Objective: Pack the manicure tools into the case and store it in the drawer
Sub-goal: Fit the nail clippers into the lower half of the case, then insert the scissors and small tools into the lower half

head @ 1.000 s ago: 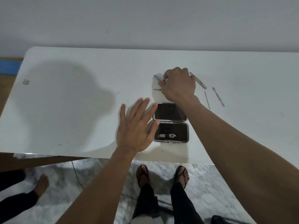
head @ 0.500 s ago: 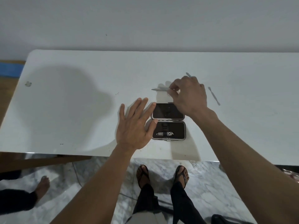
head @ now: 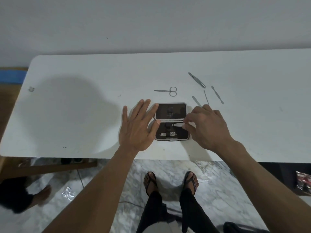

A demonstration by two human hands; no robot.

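An open dark manicure case (head: 171, 109) lies on the white table (head: 84, 106) near its front edge. A nail clipper (head: 168, 134) sits strapped in the near half. My right hand (head: 207, 127) pinches a slim metal tool (head: 177, 125) over the near half's upper part. My left hand (head: 138, 126) lies flat, fingers spread, against the case's left side. Small scissors (head: 169, 91) lie behind the case. Tweezers (head: 197, 80), a thin pick (head: 206, 97), a flat file (head: 196, 100) and a cuticle pusher (head: 217, 94) lie to the back right.
A wall runs behind the table. Below the front edge I see marble floor and my own sandalled feet (head: 170, 182). Another person's bare foot (head: 42, 193) is at the lower left. A small scrap (head: 31, 89) sits near the table's left edge.
My right hand came back from behind the case to over its near half, carrying a slim metal tool. The scissors it had covered are now in plain view. My left hand stayed put.
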